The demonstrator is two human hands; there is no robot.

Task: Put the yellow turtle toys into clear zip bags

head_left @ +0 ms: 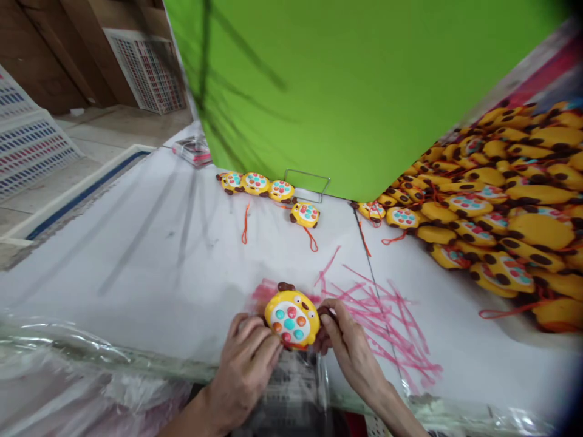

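Between my two hands is a yellow animal-shaped toy (291, 320) with a white oval face of coloured buttons, small eyes and brown ears. My left hand (248, 364) grips its left edge, fingers curled. At the other side, my right hand (348, 343) pinches near the dark brown ear. Below the toy, a clear plastic bag (294, 388) hangs over the table's front edge; whether the toy touches it I cannot tell. Farther back lies a similar toy (305, 214) with an orange cord loop. Behind it, several more toys (255, 183) stand in a row along the green board.
A tall green board (319, 91) rises at the back, with a wire stand (307, 182) at its foot. On the right is a big heap of yellow toys (496, 206). Pink marks (387, 321) streak the white table (136, 255). White plastic crates (36, 133) stand at left.
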